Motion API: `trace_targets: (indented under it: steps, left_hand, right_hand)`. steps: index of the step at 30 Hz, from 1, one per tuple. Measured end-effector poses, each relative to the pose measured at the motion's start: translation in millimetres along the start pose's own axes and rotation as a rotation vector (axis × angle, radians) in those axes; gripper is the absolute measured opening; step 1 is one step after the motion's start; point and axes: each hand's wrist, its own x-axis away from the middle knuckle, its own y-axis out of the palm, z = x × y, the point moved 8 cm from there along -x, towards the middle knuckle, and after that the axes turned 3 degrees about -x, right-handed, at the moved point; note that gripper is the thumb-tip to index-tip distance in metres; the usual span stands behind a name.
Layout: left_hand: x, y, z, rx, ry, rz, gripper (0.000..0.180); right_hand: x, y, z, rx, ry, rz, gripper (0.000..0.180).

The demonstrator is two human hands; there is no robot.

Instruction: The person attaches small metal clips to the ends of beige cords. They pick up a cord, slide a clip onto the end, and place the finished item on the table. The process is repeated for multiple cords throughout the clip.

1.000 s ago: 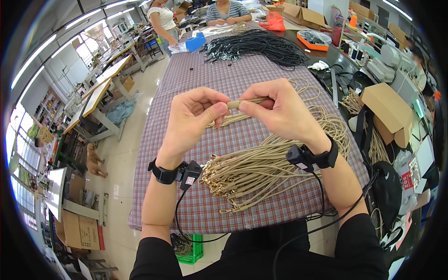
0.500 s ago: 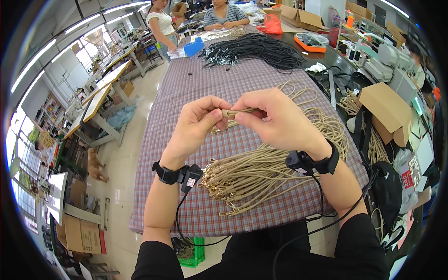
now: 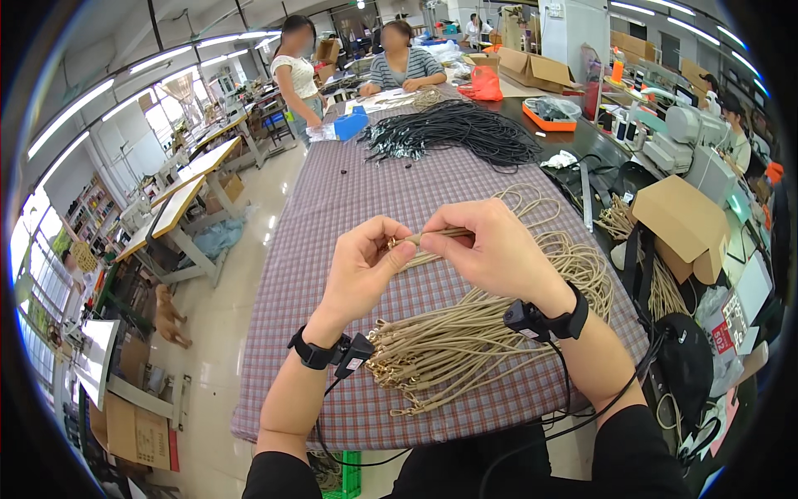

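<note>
A single beige cord [image 3: 436,236] is being held at the centre of the frame, just above the checked tablecloth [image 3: 332,208]. Its left end is being pinched by the left hand [image 3: 363,270], whose thumb and forefinger are being pressed together around a small metal fitting while the other fingers are being kept curled in. The right part of the cord is being gripped by the right hand [image 3: 495,249], which is being held closed over it with the fingertips bent down onto the strand. The two hands are being kept close together, almost touching at the fingertips.

Below the hands, toward the lower centre, a bundle of beige cords [image 3: 449,358] with metal clasps at their left ends is being left lying across the cloth, and it is being partly covered by the right wrist. A looser heap of looped beige cords [image 3: 573,258] is being shown to the right of centre, just behind the right hand. A black wristband with a small device is being worn on each wrist, and thin black cables are being trailed down from them toward the lower edge.

In the upper centre a pile of black cords [image 3: 457,133] is being displayed on the far end of the table. An open cardboard box [image 3: 682,220] is being shown at the right.
</note>
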Motion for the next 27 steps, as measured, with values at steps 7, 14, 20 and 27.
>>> trace_targets:
  steps: [7, 14, 20, 27]
  left_hand:
    - [-1, 3, -4, 0.053, 0.012, 0.008, 0.013]
    - [-1, 1, -3, 0.058, 0.052, 0.064, 0.009]
    - [-1, 1, -12, 0.274, -0.054, 0.041, 0.012]
    - [-3, 1, -12, 0.216, 0.012, 0.042, 0.012]
  right_hand:
    - [1, 1, -6, 0.085, -0.038, 0.021, 0.011]
    - [3, 6, 1, 0.078, -0.018, 0.027, 0.01]
    - [0, 3, -4, 0.088, -0.014, 0.009, 0.008]
    - [1, 8, 2, 0.106, -0.136, -0.007, 0.008]
